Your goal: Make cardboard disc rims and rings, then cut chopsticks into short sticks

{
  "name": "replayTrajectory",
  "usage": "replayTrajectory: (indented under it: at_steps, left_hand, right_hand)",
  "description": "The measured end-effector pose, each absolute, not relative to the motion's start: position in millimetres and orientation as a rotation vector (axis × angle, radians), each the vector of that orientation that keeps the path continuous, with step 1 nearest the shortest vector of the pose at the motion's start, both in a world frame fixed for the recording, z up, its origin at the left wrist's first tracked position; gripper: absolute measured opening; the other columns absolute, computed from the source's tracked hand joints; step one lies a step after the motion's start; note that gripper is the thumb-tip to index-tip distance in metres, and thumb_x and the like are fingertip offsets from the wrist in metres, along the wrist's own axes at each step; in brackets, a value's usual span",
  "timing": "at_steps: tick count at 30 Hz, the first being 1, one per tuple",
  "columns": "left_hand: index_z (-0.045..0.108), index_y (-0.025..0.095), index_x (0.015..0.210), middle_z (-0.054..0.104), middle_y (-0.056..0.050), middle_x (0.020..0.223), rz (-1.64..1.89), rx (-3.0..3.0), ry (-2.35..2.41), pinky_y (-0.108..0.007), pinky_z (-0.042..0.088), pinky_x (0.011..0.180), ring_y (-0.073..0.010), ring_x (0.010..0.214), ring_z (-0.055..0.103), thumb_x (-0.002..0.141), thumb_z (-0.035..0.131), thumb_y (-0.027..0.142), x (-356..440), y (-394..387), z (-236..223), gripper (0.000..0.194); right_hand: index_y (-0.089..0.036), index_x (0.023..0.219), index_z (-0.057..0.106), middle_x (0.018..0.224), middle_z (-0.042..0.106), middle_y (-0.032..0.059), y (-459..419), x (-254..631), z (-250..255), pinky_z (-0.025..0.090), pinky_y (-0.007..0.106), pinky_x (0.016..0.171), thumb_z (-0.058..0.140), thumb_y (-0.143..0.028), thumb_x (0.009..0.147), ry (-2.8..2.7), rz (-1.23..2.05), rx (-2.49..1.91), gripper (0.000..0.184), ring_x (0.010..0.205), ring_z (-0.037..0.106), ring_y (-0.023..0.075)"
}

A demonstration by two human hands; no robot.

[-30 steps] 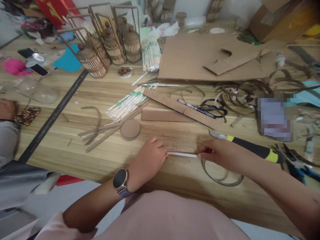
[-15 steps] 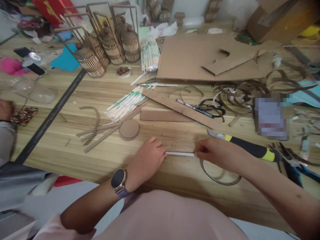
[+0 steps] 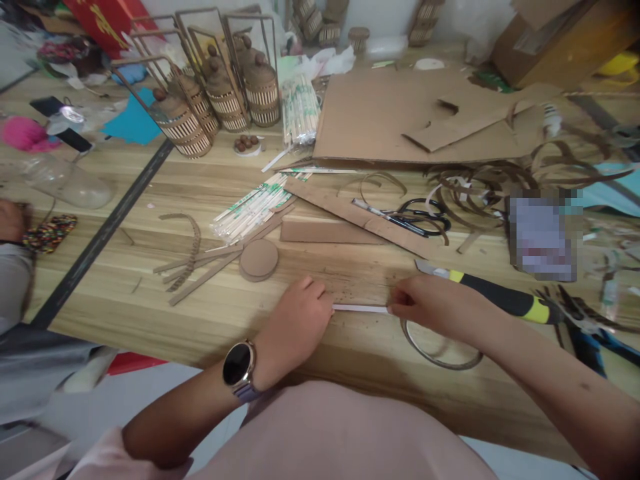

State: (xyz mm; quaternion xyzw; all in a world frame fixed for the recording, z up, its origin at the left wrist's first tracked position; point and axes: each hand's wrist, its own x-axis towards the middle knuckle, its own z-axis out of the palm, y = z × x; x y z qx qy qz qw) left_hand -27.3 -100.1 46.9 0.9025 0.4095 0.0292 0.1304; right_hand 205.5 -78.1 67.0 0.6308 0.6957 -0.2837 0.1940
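Note:
Between my hands a narrow white strip [image 3: 361, 308] is stretched straight, just above or on the wooden table. My left hand [image 3: 303, 320], a watch on its wrist, has its fingers closed on the strip's left end. Closed on the right end is my right hand [image 3: 417, 303]. A thin brown band [image 3: 443, 363] curves in a loop below my right hand and is partly hidden by the forearm. Just beyond that hand lies a yellow and black utility knife [image 3: 500, 290], its blade out. A round cardboard disc [image 3: 259, 260] lies beyond my left hand.
Wrapped sticks [image 3: 250, 207], cardboard strips [image 3: 325, 231] and black scissors [image 3: 425, 217] lie farther back. Several lanterns [image 3: 185, 123] stand at the back left, beside a cardboard sheet [image 3: 370, 113]. Pliers [image 3: 585, 320] lie at right. Another person's hand [image 3: 11, 220] is at far left.
Almost nothing differs. My left hand has shifted very slightly, and both hands keep hold of the white strip.

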Motion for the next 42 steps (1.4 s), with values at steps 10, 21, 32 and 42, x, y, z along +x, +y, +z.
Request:
replayTrajectory:
  at_steps: [10, 21, 32, 42]
  left_hand:
    - [0.048, 0.009, 0.134, 0.052, -0.014, 0.144, 0.209, 2.925, 0.511, -0.034, 0.040, 0.108, -0.0245, 0.136, 0.045, 0.102, 0.039, 0.023, 7.4, -115.2, 29.7, 0.035]
    - [0.046, 0.004, 0.136, 0.054, -0.024, 0.140, 0.180, 2.947, 0.867, -0.039, 0.043, 0.107, -0.0308, 0.136, 0.046, 0.102, 0.040, 0.030, -34.7, -139.5, 1.6, 0.043]
    - [0.061, 0.007, 0.108, 0.067, -0.016, 0.113, 0.209, 2.963, 0.804, -0.038, 0.051, 0.088, -0.0267, 0.105, 0.061, 0.097, 0.042, 0.011, 0.8, -120.2, 38.6, 0.022]
    - [0.064, 0.012, 0.092, 0.062, -0.009, 0.097, 0.107, 2.746, 0.713, -0.032, 0.048, 0.080, -0.0207, 0.090, 0.053, 0.098, 0.045, 0.011, 26.7, -96.6, 29.6, 0.020]
  right_hand:
    - [-0.021, 0.068, 0.063, 0.072, 0.068, 0.0040, -76.2, 211.7, 60.1, 0.034, 0.028, 0.056, 0.054, -0.030, 0.083, 1.968, -0.792, 1.727, 0.020, 0.067, 0.060, 0.0177]
    - [-0.022, 0.069, 0.063, 0.072, 0.068, 0.0041, -75.8, 214.4, 56.8, 0.035, 0.029, 0.058, 0.054, -0.035, 0.083, 1.986, -0.804, 1.746, 0.022, 0.069, 0.061, 0.0195]
    - [-0.021, 0.067, 0.062, 0.072, 0.066, 0.0035, -78.5, 209.1, 60.7, 0.033, 0.028, 0.056, 0.055, -0.031, 0.082, 1.987, -0.824, 1.782, 0.020, 0.068, 0.059, 0.0189]
    - [-0.020, 0.063, 0.056, 0.067, 0.068, 0.0028, -81.1, 218.6, 67.2, 0.038, 0.025, 0.051, 0.045, -0.035, 0.089, 1.948, -1.144, 1.819, 0.032, 0.050, 0.057, 0.0125]
